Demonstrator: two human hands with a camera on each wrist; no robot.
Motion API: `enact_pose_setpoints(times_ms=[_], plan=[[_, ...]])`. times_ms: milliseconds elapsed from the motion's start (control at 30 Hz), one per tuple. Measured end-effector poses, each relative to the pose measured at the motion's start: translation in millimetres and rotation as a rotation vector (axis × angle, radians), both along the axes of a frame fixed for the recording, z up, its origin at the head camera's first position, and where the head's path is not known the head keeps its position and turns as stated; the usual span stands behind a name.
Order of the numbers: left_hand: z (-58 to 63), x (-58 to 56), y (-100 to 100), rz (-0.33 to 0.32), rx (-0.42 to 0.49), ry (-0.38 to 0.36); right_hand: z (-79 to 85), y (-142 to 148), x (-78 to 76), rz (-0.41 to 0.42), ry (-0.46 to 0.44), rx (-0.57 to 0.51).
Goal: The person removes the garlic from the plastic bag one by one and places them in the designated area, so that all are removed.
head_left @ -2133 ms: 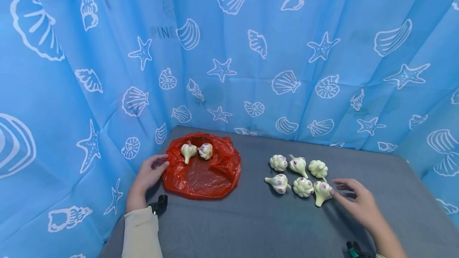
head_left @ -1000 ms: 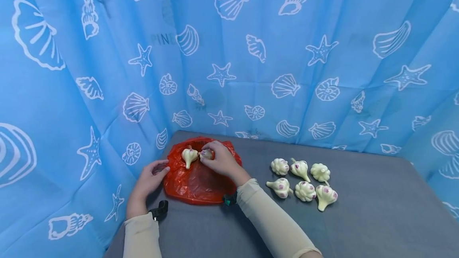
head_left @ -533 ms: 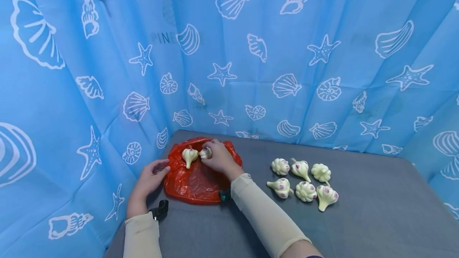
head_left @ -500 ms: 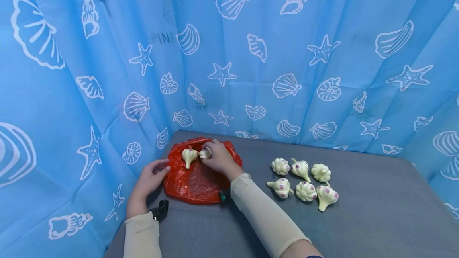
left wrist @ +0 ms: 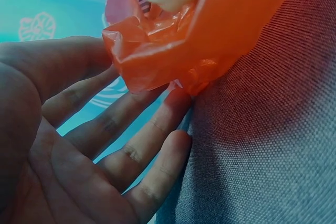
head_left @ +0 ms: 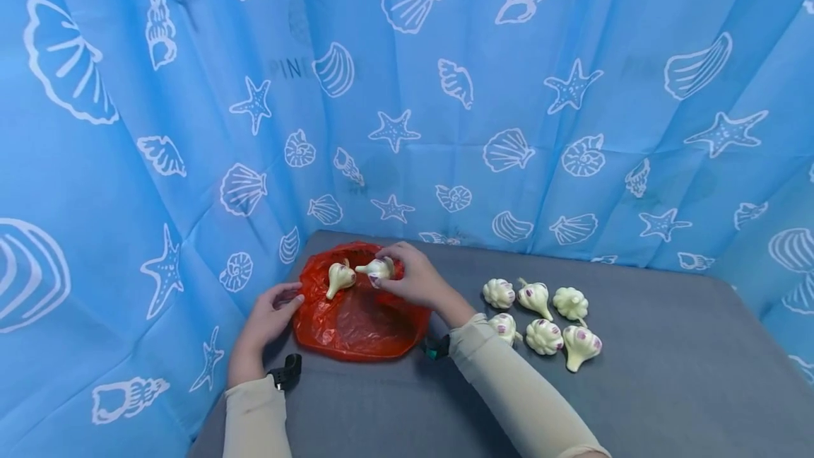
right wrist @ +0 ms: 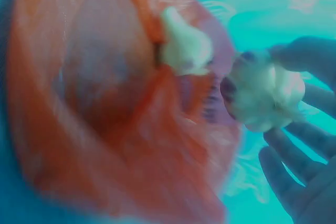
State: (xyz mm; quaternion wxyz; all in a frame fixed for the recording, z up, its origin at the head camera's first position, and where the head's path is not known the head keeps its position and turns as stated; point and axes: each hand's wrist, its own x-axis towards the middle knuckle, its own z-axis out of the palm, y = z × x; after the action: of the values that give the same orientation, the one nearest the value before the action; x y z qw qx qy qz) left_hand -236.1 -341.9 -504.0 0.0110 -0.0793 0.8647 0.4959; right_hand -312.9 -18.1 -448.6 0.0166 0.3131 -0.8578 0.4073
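My right hand (head_left: 416,276) holds a white garlic bulb (head_left: 378,268) with purple marks, raised over the right back part of a red plastic bag (head_left: 318,327). In the right wrist view, the garlic bulb's rounded underside shows between thumb and fingers. A second garlic bulb (head_left: 340,278) lies in the bag, just left of the held one. My left hand (head_left: 270,316) touches the bag's left edge. In the left wrist view, its fingers (left wrist: 149,145) are loosely extended against the plastic; the thumb tip is partly hidden behind the bag.
On the grey table (head_left: 661,345), to the right of the bag, several garlic bulbs (head_left: 543,336) lie in two rows. My right sleeve (head_left: 524,387) partly covers the leftmost front one. A blue curtain (head_left: 458,126) with white seashells hangs behind the table.
My right hand left the table garlic for the bag and took hold of a garlic bulb there. It has lifted it slightly rightward. The other bulb shifted a little; my left hand stayed.
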Motion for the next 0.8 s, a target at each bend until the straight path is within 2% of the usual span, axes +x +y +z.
enact_pose_setpoints(times_ms=[100,233,400,500,667,800], plan=[[0.1,-0.5,2,0.001,0.006,0.003,14.0,35,16.7,0.018,0.026,-0.069],[0.1,-0.6,2,-0.013,0.0,0.006,27.0,94,45.3,-0.009,0.085,-0.123],[0.9,0.0,1,-0.016,0.001,0.015,34.6,171,71.6,-0.13,0.201,-0.122],[1.4,0.2,0,-0.013,0.005,0.017,37.1,218,82.8,-0.242,0.211,-0.112],[0.4,0.2,-1,-0.009,0.003,0.0,23.3,293,93.7,-0.475,0.143,-0.085],[-0.5,0.7,-2,-0.011,-0.002,-0.009,-0.5,340,95.5,-0.629,0.005,-0.036]])
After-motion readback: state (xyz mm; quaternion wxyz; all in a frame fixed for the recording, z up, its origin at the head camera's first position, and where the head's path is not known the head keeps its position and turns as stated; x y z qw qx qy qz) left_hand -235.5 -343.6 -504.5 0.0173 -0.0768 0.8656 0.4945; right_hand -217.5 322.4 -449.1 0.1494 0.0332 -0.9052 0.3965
